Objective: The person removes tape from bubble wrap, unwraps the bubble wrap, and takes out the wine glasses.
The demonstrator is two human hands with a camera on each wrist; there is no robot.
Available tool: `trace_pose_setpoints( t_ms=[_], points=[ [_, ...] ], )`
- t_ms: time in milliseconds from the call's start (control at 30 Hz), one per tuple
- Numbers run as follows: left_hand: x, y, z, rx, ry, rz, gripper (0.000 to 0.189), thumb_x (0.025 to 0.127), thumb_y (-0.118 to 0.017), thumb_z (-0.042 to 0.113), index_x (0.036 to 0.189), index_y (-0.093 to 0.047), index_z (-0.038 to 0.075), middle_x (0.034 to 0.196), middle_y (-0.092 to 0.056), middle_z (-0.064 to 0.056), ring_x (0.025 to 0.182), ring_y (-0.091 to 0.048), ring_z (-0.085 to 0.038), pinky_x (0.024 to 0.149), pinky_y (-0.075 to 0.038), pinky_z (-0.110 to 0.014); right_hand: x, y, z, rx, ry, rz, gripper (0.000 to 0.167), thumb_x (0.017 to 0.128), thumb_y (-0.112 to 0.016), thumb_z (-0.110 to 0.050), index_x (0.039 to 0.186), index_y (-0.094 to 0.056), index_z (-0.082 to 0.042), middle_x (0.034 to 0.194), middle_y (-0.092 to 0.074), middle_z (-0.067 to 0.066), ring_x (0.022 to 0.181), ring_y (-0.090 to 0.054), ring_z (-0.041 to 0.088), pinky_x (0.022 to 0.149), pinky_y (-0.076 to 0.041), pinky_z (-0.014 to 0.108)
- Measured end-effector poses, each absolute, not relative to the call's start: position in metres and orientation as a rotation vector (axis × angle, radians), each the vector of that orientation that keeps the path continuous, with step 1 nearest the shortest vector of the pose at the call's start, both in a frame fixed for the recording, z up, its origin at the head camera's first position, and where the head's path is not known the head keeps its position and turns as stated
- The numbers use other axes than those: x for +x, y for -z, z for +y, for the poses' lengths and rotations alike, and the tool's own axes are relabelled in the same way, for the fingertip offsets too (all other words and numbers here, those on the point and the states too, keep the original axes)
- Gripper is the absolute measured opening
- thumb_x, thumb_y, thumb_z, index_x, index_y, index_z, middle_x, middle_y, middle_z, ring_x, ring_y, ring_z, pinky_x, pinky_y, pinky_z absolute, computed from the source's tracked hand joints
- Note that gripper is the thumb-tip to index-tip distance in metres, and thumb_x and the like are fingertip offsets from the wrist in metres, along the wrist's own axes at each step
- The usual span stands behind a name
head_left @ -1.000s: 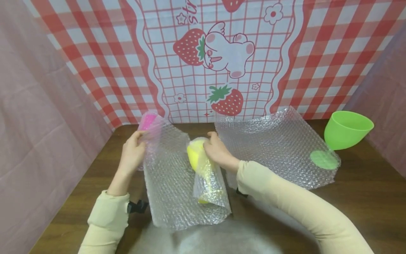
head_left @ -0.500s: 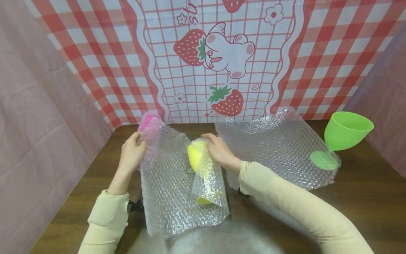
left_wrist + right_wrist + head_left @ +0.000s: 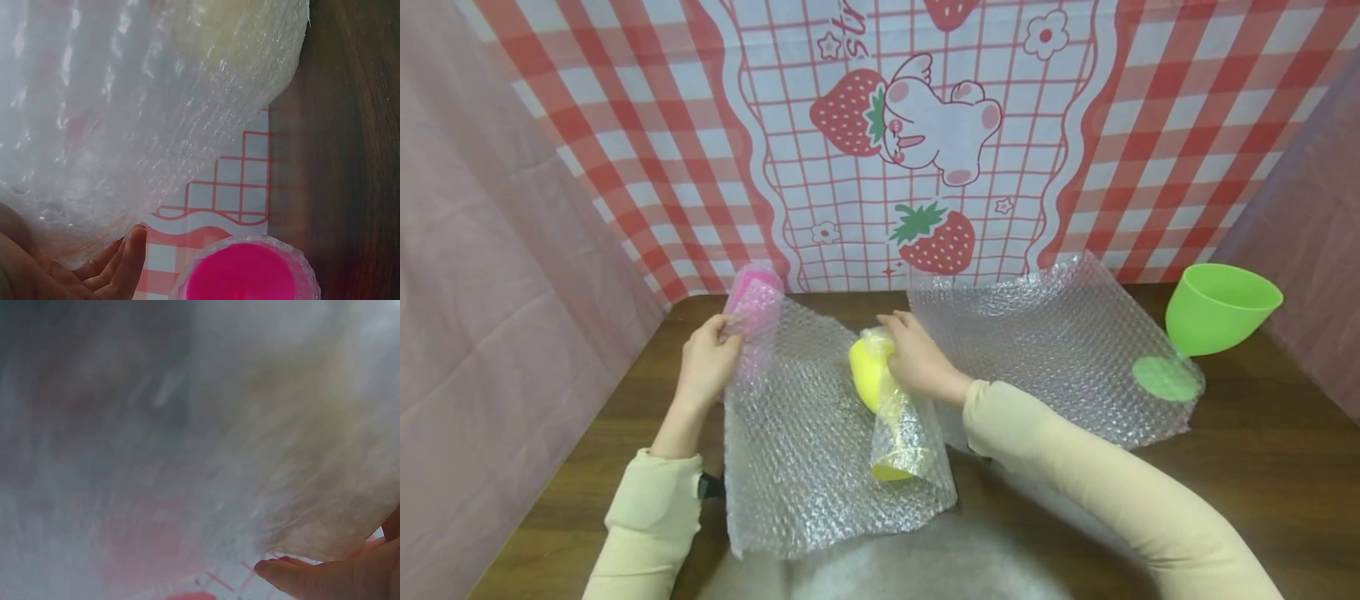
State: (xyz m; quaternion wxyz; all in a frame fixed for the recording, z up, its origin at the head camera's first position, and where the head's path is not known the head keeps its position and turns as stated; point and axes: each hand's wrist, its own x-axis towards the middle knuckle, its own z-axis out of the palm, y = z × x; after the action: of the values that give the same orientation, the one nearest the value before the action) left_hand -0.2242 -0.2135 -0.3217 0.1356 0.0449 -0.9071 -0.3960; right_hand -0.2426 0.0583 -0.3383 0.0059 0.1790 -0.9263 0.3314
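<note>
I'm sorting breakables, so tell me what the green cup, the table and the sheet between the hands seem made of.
Green cup: probably plastic; smooth, low sheen, thin even rim.
Table: wood or wood-look laminate, can't tell which; dark brown, streaky grain.
Sheet: clear plastic bubble wrap; see-through, glossy, covered in small bumps.

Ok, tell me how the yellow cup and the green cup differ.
The yellow cup has bubble wrap folded around part of it; the green cup's bowl is uncovered.
The right hand grips the wrap at the yellow cup; no hand touches the green cup.
Both have a bowl and a foot.
</note>
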Motion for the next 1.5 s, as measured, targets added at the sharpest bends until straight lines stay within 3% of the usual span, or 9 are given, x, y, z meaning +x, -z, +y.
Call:
trace_pose_setpoints(
  t_ms=[100,300,433,500,667,733,933,1233,1500],
  points=[
    [-0.224,0.322,-0.213,0.126,1.155,-2.63,0.037,0.088,-0.045,0.014,0.122,-0.053,0.001,0.121,-0.055,-0.025,0.097,-0.056,-0.037,0.08,-0.047,-0.046,-0.246,0.34,0.059,0.628,-0.903,-2.892,0.059,0.078,-0.047,0.005,0.136,-0.035,0.001,0.14,-0.033,0.021,0.128,-0.035,0.034,0.108,-0.029,0.042],
    [-0.224,0.322,-0.213,0.113,1.166,-2.653,0.038,0.088,-0.044,0.015,0.123,-0.051,0.0,0.121,-0.055,-0.024,0.083,-0.056,-0.031,0.066,-0.046,-0.032,-0.253,0.339,0.06,0.605,-0.732,-2.884,0.041,0.084,-0.046,-0.007,0.125,-0.049,0.002,0.118,-0.055,0.019,0.108,-0.053,0.032,0.094,-0.044,0.042],
    [-0.224,0.322,-0.213,0.089,1.178,-2.668,0.039,0.088,-0.045,0.016,0.123,-0.051,0.0,0.12,-0.055,-0.023,0.082,-0.054,-0.027,0.065,-0.044,-0.029,-0.255,0.34,0.061,0.552,-0.743,-2.897,0.039,0.088,-0.046,-0.013,0.125,-0.048,-0.001,0.116,-0.055,0.017,0.105,-0.054,0.031,0.091,-0.046,0.042],
    [-0.224,0.322,-0.213,0.059,1.193,-2.686,0.039,0.089,-0.045,0.016,0.123,-0.05,0.0,0.119,-0.056,-0.023,0.074,-0.052,-0.027,0.06,-0.045,-0.03,-0.256,0.339,0.061,0.542,-0.758,-2.896,0.039,0.089,-0.047,-0.015,0.125,-0.048,-0.002,0.117,-0.055,0.016,0.104,-0.055,0.031,0.09,-0.046,0.042],
    [-0.224,0.322,-0.214,-0.011,1.2,-2.702,0.04,0.09,-0.047,0.02,0.123,-0.049,-0.002,0.119,-0.055,-0.025,0.089,-0.056,-0.034,0.075,-0.049,-0.043,-0.256,0.337,0.06,0.552,-0.786,-2.865,0.038,0.086,-0.049,-0.012,0.124,-0.05,-0.004,0.115,-0.055,0.015,0.101,-0.056,0.03,0.087,-0.048,0.041],
    [-0.224,0.323,-0.214,-0.016,1.198,-2.689,0.041,0.09,-0.049,0.024,0.122,-0.051,-0.002,0.121,-0.054,-0.025,0.104,-0.054,-0.036,0.087,-0.046,-0.047,-0.256,0.336,0.06,0.554,-0.792,-2.849,0.037,0.086,-0.049,-0.011,0.122,-0.051,-0.004,0.114,-0.056,0.014,0.099,-0.056,0.03,0.086,-0.048,0.04],
    [-0.226,0.325,-0.214,0.007,1.213,-2.651,0.042,0.091,-0.05,0.034,0.117,-0.056,0.001,0.115,-0.058,-0.023,0.103,-0.055,-0.035,0.088,-0.045,-0.047,-0.256,0.335,0.06,0.521,-0.843,-2.821,0.036,0.086,-0.052,-0.013,0.121,-0.054,-0.005,0.109,-0.059,0.014,0.096,-0.057,0.029,0.083,-0.049,0.04],
    [-0.228,0.328,-0.218,0.065,1.129,-2.629,0.035,0.091,-0.048,0.037,0.089,-0.059,0.004,0.079,-0.056,-0.014,0.073,-0.049,-0.024,0.064,-0.041,-0.03,-0.257,0.335,0.064,0.469,-0.983,-2.795,0.039,0.088,-0.052,-0.016,0.126,-0.05,-0.005,0.105,-0.059,0.013,0.094,-0.056,0.026,0.083,-0.048,0.039],
    [-0.23,0.33,-0.223,0.113,1.162,-2.64,0.039,0.092,-0.046,0.04,0.092,-0.06,0.003,0.08,-0.057,-0.015,0.072,-0.051,-0.024,0.062,-0.042,-0.029,-0.26,0.336,0.07,0.419,-1.14,-2.798,0.038,0.089,-0.046,-0.014,0.126,-0.051,-0.006,0.12,-0.056,0.014,0.108,-0.053,0.027,0.09,-0.046,0.04]
  ],
)
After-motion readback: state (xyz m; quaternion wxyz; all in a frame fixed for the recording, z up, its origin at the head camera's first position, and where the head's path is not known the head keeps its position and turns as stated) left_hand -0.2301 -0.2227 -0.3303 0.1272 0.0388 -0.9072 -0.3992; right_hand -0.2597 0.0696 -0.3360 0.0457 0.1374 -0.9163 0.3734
